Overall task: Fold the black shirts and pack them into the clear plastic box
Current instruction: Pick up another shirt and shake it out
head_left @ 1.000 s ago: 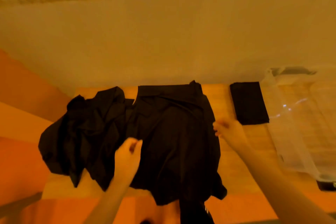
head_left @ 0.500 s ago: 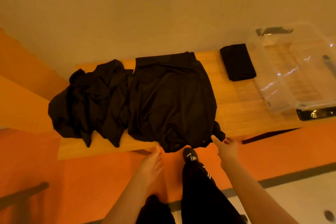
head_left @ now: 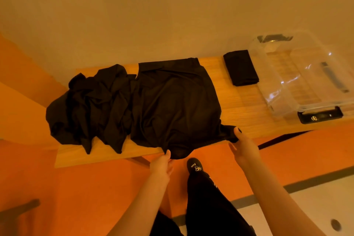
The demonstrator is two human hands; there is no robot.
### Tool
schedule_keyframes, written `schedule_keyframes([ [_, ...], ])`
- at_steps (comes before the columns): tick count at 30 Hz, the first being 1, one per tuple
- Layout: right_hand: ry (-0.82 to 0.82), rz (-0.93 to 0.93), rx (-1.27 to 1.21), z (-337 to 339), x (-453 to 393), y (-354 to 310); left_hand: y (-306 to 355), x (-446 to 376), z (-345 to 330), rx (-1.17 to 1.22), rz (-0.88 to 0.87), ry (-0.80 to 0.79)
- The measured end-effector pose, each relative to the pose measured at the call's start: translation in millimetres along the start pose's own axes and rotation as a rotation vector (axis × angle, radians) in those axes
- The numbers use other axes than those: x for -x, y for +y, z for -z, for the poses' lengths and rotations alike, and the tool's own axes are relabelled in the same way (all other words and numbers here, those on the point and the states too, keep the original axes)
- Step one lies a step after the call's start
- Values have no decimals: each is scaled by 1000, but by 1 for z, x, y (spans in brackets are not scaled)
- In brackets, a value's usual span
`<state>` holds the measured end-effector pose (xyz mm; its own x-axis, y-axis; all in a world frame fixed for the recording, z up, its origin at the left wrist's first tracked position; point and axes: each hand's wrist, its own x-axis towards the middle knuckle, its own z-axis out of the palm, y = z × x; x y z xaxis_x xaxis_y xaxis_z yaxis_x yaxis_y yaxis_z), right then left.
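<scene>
- Landmark: wooden bench (head_left: pixel 247 119), running left to right along a pale wall (head_left: pixel 172 15).
- Spread black shirt (head_left: pixel 176 105) lies flat on the middle of the bench; its near hem hangs over the bench's front edge.
- Left hand (head_left: pixel 161 165) at the bench's front edge, thumb up against the overhanging hem, pinching the fabric at its lower left part.
- Right hand (head_left: pixel 242 145) at the front edge further right, thumb on top of the shirt's lower right corner, fingers under it; gripping that corner.
- Crumpled pile of black shirts (head_left: pixel 92 105) sits on the bench's left end, touching the spread shirt's left side.
- Folded black shirt (head_left: pixel 241 67) lies toward the bench's right, at the back, just beside the box.
- Clear plastic box (head_left: pixel 306 74) stands on the bench's right end, open top, with a dark latch at its near end; no shirt visible inside.
- Person's dark trouser leg and shoe (head_left: pixel 194 165) below the bench's front edge, over an orange floor (head_left: pixel 86 188).
</scene>
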<state>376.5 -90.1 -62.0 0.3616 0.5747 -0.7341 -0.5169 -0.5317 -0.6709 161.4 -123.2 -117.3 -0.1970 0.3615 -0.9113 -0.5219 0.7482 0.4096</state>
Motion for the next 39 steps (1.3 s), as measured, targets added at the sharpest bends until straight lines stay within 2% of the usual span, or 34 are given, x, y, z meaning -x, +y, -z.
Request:
schedule_keyframes([
  [3,-108,-28,-267,-2,4,-17,8,20,-2,128,-145,-11],
  [6,-67,-35,-432,-8,8,-35,29,37,1,203,-359,-22],
  [11,-122,-102,-501,-28,18,-61,63,48,2,-55,-737,106],
  [16,-212,-95,-177,-44,19,-80,102,87,3,-244,-983,5],
  [19,-19,113,64,-48,15,-93,128,99,8,-346,-929,-143],
  [20,-6,184,106,-49,17,-98,135,103,10,-369,-883,-195],
  [22,-133,244,155,-53,24,-107,146,110,12,-444,-827,-289],
  [24,-308,244,177,-52,28,-115,155,115,16,-590,-857,-339],
  [26,-410,255,278,-49,27,-126,167,118,21,-772,-880,-340],
  [27,-439,293,404,-46,25,-132,174,118,22,-898,-891,-320],
  [30,-427,491,974,-48,27,-153,195,119,23,-1286,-970,-226],
  [33,-416,551,1352,-63,31,-176,219,120,22,-1439,-976,-181],
  [36,-402,594,1428,-77,35,-201,241,123,20,-1437,-925,-211],
  [39,-436,762,1342,-84,35,-224,255,127,18,-1349,-982,-196],
])
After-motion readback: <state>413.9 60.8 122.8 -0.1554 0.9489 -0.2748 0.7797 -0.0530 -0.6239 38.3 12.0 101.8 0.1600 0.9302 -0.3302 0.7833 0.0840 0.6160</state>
